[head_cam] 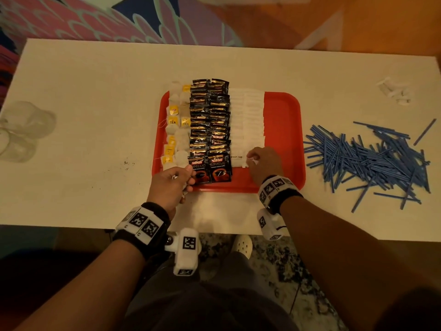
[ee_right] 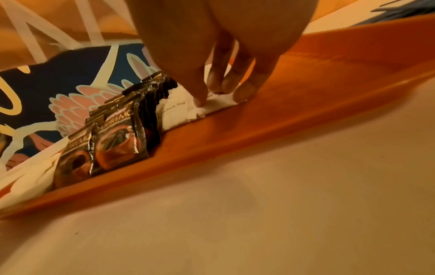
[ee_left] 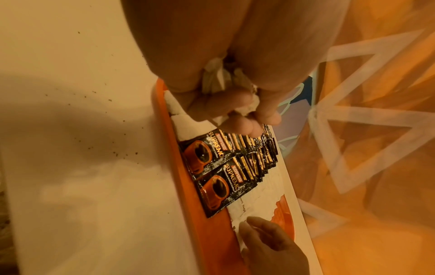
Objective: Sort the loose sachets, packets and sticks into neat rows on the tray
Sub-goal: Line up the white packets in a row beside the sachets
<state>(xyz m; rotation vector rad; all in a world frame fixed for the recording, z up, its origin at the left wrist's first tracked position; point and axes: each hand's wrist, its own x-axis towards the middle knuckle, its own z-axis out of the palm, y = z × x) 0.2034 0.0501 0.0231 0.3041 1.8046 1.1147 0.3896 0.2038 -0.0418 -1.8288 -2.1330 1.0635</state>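
Note:
On the red tray lie rows of tea bags, black coffee sachets and white sugar sachets. My left hand is at the tray's near left corner, fingers curled round a bunch of white tea bags, beside the nearest coffee sachet. My right hand pinches the right end of the nearest sugar sachet, thumb and fingertips down on it. The tray's right part is bare. Loose blue sticks lie in a heap on the table, right of the tray.
Clear plastic cups lie at the table's left edge. Small white pieces sit at the far right. Dark crumbs dot the table left of the tray. The table's near edge runs just under my wrists.

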